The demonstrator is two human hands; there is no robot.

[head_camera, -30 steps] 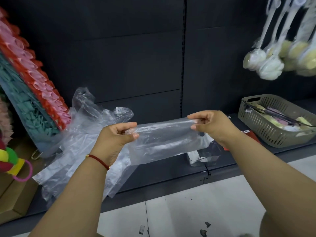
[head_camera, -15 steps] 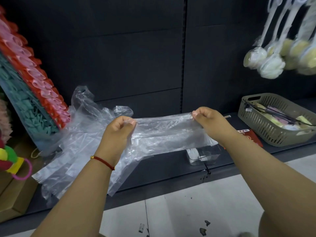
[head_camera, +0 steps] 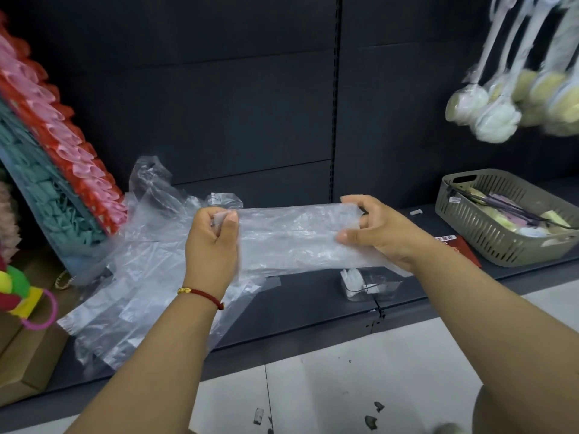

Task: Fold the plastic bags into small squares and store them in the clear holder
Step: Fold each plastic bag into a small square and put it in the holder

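Left hand [head_camera: 212, 245] and right hand [head_camera: 380, 228] pinch opposite ends of a folded clear plastic bag [head_camera: 291, 236], fingers curled, above shelf [head_camera: 313, 302]; clear holder [head_camera: 369, 285] at 5 o'clock of bag.

Loose bags [head_camera: 131, 277] left on shelf [head_camera: 313, 305], holder [head_camera: 369, 285] mid, basket [head_camera: 488, 233] right.

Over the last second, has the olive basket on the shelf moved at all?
No. The basket sits at the same spot on the shelf, beside the red card; only the camera shifted slightly.
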